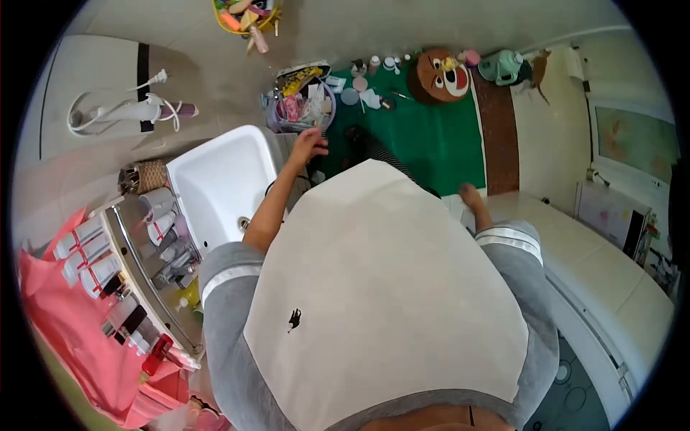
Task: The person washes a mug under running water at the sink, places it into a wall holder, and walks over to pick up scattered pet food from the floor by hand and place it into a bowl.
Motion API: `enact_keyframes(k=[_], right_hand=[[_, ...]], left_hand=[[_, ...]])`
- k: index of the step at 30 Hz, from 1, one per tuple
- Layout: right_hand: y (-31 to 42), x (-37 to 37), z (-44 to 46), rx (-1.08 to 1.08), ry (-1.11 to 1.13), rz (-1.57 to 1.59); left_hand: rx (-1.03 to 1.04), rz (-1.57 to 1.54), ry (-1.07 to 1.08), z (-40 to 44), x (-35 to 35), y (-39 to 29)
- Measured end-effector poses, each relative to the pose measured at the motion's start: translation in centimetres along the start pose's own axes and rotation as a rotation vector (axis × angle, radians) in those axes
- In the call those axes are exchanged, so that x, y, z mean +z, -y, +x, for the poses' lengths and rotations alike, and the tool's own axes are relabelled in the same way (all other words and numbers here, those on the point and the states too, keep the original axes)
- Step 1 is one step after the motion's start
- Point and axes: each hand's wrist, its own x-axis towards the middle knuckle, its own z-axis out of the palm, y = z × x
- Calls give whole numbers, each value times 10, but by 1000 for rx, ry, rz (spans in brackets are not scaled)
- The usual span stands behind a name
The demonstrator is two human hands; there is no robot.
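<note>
My left hand (309, 146) is held out just right of the white sink (223, 179), near the lower edge of a purple basket (332, 113) full of packets and small items. Its fingers are apart and nothing shows in them. On the other side of the white shirt (388, 287), my right hand (471, 195) hangs low by the edge of the green mat (445, 154). It is small in view, and its fingers are too unclear to read. Part of a leg in striped cloth (392, 159) shows between the hands.
A shelf (154, 280) with bottles and tubes stands at the left, beside a pink cloth (57, 323). A hair dryer (144, 110) hangs above the sink. Bottles and a round brown face-shaped stool (431, 75) line the mat's far side. White cabinetry (568, 237) is at right.
</note>
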Motion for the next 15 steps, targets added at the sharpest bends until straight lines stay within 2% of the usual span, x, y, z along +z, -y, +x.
enact_keyframes(k=[1, 2, 3, 4, 6, 7, 8, 9, 11, 13, 14, 15], right_hand=[[-36, 40, -17, 123, 6, -112], [-55, 59, -39, 135, 116, -106], [-74, 74, -59, 162, 177, -89], [-89, 85, -79, 206, 215, -56], [-104, 103, -106, 272, 251, 30], [-112, 109, -114, 293, 258, 63], [-114, 111, -118, 307, 263, 87], [-118, 109, -120, 303, 251, 106], [-128, 102, -114, 268, 214, 109], [-145, 91, -89, 186, 144, 64], [-151, 80, -71, 131, 90, 39], [-134, 49, -73, 153, -21, 73]], left_hand=[[33, 769, 44, -12, 7, -3], [77, 1538, 94, -18, 12, -6], [464, 2017, 402, -16, -3, -2], [464, 2024, 411, -7, -5, 6], [421, 814, 102, 3, 5, -1], [136, 456, 27, 1, 11, -22], [99, 304, 4, 2, 21, -29], [124, 283, 16, 4, 24, -29], [212, 549, 87, 8, 29, -27], [406, 1354, 191, 13, 23, -34], [436, 1526, 216, 14, 22, -42], [485, 1566, 196, 11, 26, -49]])
